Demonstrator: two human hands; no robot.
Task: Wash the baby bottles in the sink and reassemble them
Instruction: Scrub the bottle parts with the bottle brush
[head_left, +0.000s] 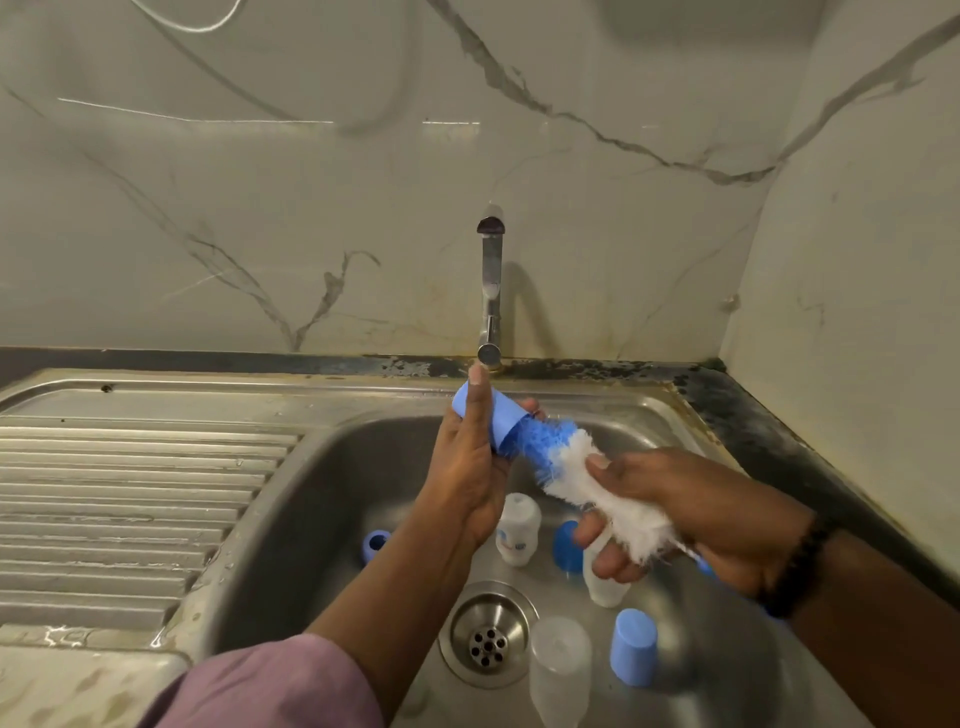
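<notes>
My left hand (470, 467) grips a blue bottle cap (498, 422) above the sink basin (322, 499), just under the tap. My right hand (670, 514) holds a blue-and-white bottle brush (576, 467) by its white bristles, and the blue bristle tip sits inside the cap's mouth. Down in the basin lie a clear bottle with a printed label (517, 527), a second clear bottle (602, 577) partly behind my right fingers, and a third (560, 670) near the front. Blue caps and rings (632, 648) (375, 544) (566, 545) are scattered among them.
The steel tap (490, 291) rises from the back rim against a marble wall. A round drain (487, 635) sits in the basin floor. A ribbed wet draining board (130, 499) lies to the left, and a dark counter edge (779, 447) runs along the right.
</notes>
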